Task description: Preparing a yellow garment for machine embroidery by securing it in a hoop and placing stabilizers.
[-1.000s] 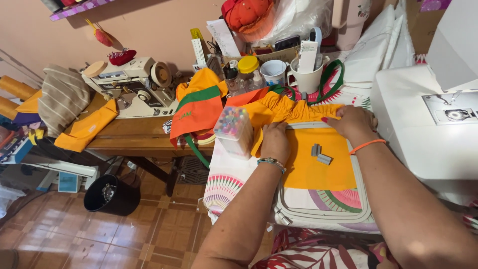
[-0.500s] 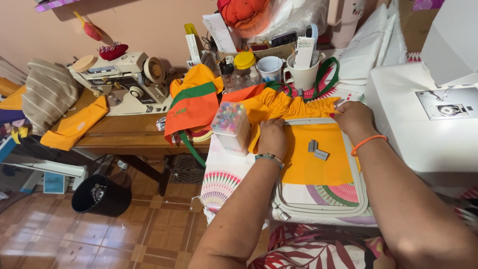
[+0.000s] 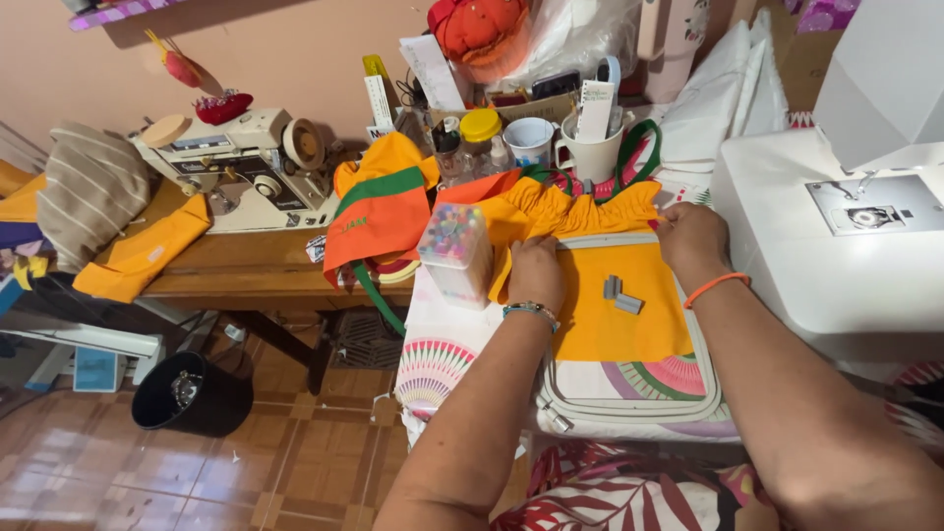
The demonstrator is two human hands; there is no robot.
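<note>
At nine o'clock, a striped folded cloth (image 3: 87, 187) lies at the far left of the wooden table (image 3: 251, 270), with an orange garment (image 3: 147, 254) draped over the edge beside it. An older cream sewing machine (image 3: 241, 167) stands at ten o'clock, and a black bin (image 3: 192, 393) sits on the tiled floor at seven o'clock. An orange and green garment (image 3: 379, 211) hangs off the table end just left of centre.

A clear box of coloured pins (image 3: 455, 251) stands just left of the left hand (image 3: 536, 270). That hand lies palm down on the yellow fabric (image 3: 610, 315), fingers bent and pressing its left edge; whether they pinch it cannot be told. The fabric lies at centre across a white embroidery hoop (image 3: 629, 408), with its gathered end toward twelve o'clock. Two small grey clips (image 3: 619, 295) rest on the fabric between the hands.

The right hand (image 3: 693, 236), at one o'clock from centre, presses the fabric's upper right edge, fingers curled down onto the hoop rim. A white mug (image 3: 590, 152) and a yellow-lidded jar (image 3: 480, 138) stand at twelve o'clock. A white sewing machine (image 3: 836, 226) occupies three o'clock.
</note>
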